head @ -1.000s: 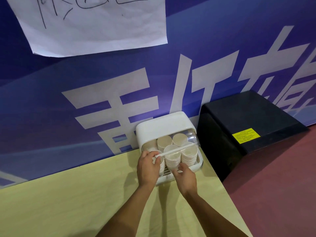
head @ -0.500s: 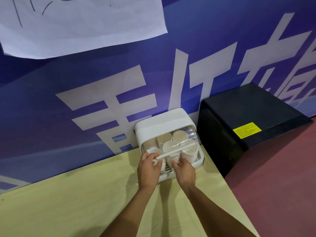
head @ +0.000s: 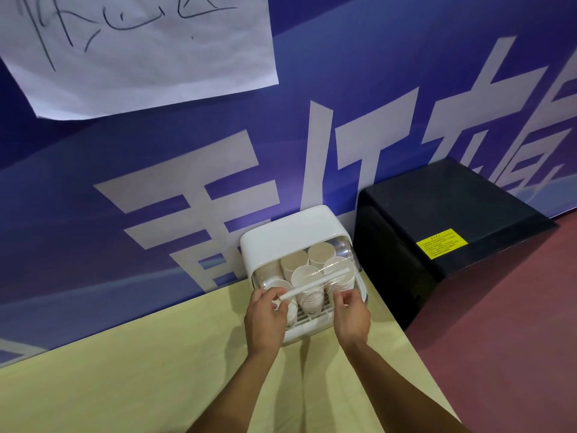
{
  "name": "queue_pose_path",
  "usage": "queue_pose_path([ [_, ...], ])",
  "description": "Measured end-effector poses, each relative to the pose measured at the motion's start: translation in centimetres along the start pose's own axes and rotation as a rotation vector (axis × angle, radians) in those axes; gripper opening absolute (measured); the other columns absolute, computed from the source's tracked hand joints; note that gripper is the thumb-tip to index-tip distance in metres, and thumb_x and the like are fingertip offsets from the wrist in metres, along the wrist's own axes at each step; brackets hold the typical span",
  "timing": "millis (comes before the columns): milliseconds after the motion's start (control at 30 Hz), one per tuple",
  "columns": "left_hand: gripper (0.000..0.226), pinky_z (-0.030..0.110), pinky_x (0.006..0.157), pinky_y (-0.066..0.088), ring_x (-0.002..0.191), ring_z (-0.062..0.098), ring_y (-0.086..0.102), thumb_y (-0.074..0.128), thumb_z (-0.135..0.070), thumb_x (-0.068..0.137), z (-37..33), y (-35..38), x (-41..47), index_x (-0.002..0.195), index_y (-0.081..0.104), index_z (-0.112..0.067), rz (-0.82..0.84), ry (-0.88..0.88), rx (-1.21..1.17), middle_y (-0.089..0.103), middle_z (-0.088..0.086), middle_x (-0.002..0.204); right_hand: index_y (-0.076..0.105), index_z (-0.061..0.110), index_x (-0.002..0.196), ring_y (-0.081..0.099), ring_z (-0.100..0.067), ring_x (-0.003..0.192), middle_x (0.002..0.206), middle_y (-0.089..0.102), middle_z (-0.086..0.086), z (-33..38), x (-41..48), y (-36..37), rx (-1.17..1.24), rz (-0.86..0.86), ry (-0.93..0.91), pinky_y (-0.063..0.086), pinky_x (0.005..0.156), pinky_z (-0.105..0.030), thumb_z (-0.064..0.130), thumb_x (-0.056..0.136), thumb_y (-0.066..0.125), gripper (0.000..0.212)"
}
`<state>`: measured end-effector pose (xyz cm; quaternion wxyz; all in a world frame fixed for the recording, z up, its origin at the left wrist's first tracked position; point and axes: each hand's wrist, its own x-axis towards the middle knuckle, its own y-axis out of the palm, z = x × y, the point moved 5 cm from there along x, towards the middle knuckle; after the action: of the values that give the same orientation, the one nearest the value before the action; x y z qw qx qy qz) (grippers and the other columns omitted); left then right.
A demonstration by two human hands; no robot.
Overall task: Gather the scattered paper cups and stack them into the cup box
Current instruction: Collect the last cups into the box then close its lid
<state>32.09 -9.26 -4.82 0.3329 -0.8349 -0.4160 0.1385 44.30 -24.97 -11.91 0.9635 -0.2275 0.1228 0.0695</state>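
Observation:
The white cup box [head: 290, 235] stands on the table against the blue wall. Its clear lid is partly up, with a white bar handle [head: 315, 283] across the front. Inside are several stacks of white paper cups [head: 307, 278], mouths up. My left hand [head: 265, 320] pinches the left end of the handle, in front of the left stack. My right hand [head: 351, 317] sits at the box's front right, its fingertips curled close to the right stack and the lid's edge. Whether they hold anything is hidden.
A black cabinet [head: 443, 220] stands right of the box, below table height, on a red floor [head: 515, 339]. The yellow table [head: 125, 370] ends at a slanted right edge just past the box. A white paper sheet [head: 140, 48] hangs on the wall above.
My right hand has moved from the middle stack over to the right front of the box. The lid handle sits slightly lower, and my left hand stays on its left end.

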Motion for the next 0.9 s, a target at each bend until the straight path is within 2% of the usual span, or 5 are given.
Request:
queue_pose_path([
  [433,0.033,0.02,0.07,0.048,0.076,0.004,0.057,0.07,-0.006,0.081,0.2,0.2,-0.1,0.099,0.069,-0.033,0.037,-0.006,0.02,0.053,-0.011,0.097,0.065,0.026,0.1,0.06,-0.014,0.093,0.123,0.038,0.008,-1.0,0.4,0.5,-0.106,0.106,-0.171,0.05,0.083,-0.03,0.031,0.095,0.061,0.008],
  [567,0.038,0.016,0.07,0.047,0.076,0.002,0.056,0.066,-0.001,0.08,0.2,0.2,-0.2,0.102,0.068,-0.033,0.039,0.032,0.022,0.052,-0.012,0.097,0.058,0.026,0.097,0.062,-0.014,0.089,0.109,0.053,0.007,-1.0,-0.7,0.6,-0.135,0.097,-0.168,0.051,0.08,-0.031,0.029,0.092,0.064,0.008],
  [667,0.037,0.016,0.071,0.047,0.073,-0.002,0.057,0.065,-0.001,0.082,0.2,0.0,-0.1,0.102,0.07,-0.031,0.038,0.057,0.012,0.053,-0.012,0.095,0.063,0.024,0.087,0.065,-0.009,0.079,0.083,0.069,0.01,-0.9,-2.3,2.4,-0.06,0.269,-0.17,0.048,0.071,-0.024,0.025,0.09,0.067,0.005],
  [800,0.036,0.009,0.068,0.043,0.075,-0.004,0.056,0.063,-0.002,0.084,0.3,0.1,0.0,0.102,0.07,-0.032,0.044,0.035,0.007,0.053,-0.012,0.095,0.074,0.024,0.08,0.065,0.003,0.075,0.077,0.073,0.014,0.4,-5.1,5.4,-0.006,0.504,-0.197,0.043,0.066,-0.011,0.02,0.086,0.068,0.01],
  [900,0.035,0.005,0.067,0.041,0.075,-0.004,0.057,0.062,-0.003,0.084,0.4,0.0,0.1,0.101,0.07,-0.033,0.049,0.02,0.005,0.053,-0.014,0.096,0.072,0.029,0.072,0.062,0.002,0.067,0.07,0.07,0.014,1.4,-6.0,6.6,0.025,0.543,-0.227,0.041,0.062,-0.012,0.018,0.088,0.064,0.021],
])
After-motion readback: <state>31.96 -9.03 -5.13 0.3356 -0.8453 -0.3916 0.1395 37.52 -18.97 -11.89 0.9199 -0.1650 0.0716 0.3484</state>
